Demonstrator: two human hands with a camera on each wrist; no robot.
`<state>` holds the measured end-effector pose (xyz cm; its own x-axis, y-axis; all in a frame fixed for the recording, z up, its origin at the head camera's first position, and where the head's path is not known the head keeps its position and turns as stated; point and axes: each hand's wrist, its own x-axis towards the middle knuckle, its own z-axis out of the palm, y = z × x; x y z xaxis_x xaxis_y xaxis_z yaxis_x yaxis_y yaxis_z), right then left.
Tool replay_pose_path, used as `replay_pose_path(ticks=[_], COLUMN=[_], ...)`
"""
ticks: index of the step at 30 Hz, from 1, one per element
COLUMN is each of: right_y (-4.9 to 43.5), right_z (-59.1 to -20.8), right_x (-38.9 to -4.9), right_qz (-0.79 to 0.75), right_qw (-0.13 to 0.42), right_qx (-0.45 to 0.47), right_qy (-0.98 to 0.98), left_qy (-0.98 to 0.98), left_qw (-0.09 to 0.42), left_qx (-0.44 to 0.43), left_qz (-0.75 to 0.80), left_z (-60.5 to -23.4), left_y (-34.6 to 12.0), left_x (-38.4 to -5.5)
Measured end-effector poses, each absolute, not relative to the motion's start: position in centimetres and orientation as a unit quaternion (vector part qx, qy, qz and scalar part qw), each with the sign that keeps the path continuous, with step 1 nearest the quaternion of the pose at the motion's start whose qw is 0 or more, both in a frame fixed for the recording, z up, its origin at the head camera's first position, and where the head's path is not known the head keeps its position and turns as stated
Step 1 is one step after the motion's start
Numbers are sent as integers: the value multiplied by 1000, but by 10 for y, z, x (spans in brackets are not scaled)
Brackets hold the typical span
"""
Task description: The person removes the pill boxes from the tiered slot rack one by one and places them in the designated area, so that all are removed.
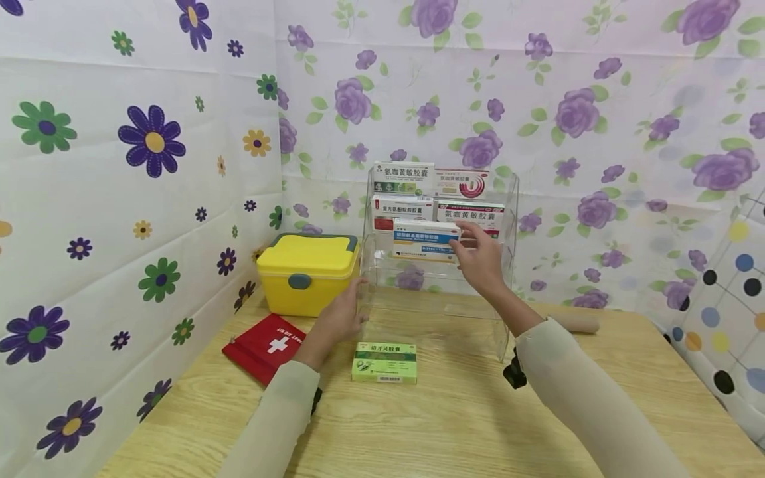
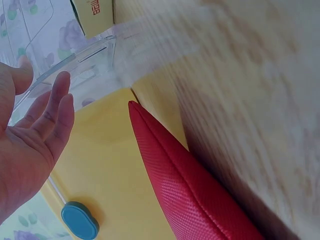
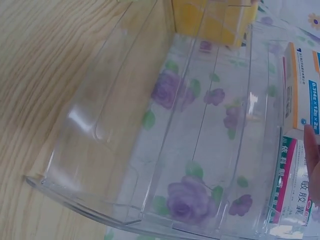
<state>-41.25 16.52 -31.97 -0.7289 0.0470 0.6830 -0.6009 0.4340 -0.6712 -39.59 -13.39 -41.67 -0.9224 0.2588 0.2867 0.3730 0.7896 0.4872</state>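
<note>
A clear tiered display rack (image 1: 442, 309) stands on the table, with medicine boxes on its upper tiers. My right hand (image 1: 480, 259) pinches the right end of a white, blue and orange medicine box (image 1: 424, 242), held upright in front of the rack; this medicine box (image 3: 301, 90) shows partly in the right wrist view. Beside the rack's left side is my left hand (image 1: 340, 315), its fingers (image 2: 60, 100) loosely bent and apart from the thumb. Whether it touches the rack's edge, I cannot tell. A green medicine box (image 1: 384, 363) lies flat before the rack.
Left of the rack stands a yellow lidded box (image 1: 307, 272) with a dark latch. A red first aid pouch (image 1: 265, 345) lies in front of it, close to my left forearm. Behind the rack's right side lies a beige roll (image 1: 574, 323). Patterned curtains surround the table.
</note>
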Motion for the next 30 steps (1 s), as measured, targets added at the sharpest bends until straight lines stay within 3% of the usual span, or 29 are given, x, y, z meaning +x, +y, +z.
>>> replay_pose_path(ticks=[12,30], right_y=[176,188], right_z=[-334,-358], right_x=[-396,-369], right_qz=[497,507], right_qw=[323,280], right_qx=[209,224], right_qy=[-777,-784], left_qy=[-942,-944], left_qw=[94,96], left_qx=[-164,-164], left_qz=[-276,-271], left_z=[-418,-418], left_y=[-134,-135], left_x=[-397,-397])
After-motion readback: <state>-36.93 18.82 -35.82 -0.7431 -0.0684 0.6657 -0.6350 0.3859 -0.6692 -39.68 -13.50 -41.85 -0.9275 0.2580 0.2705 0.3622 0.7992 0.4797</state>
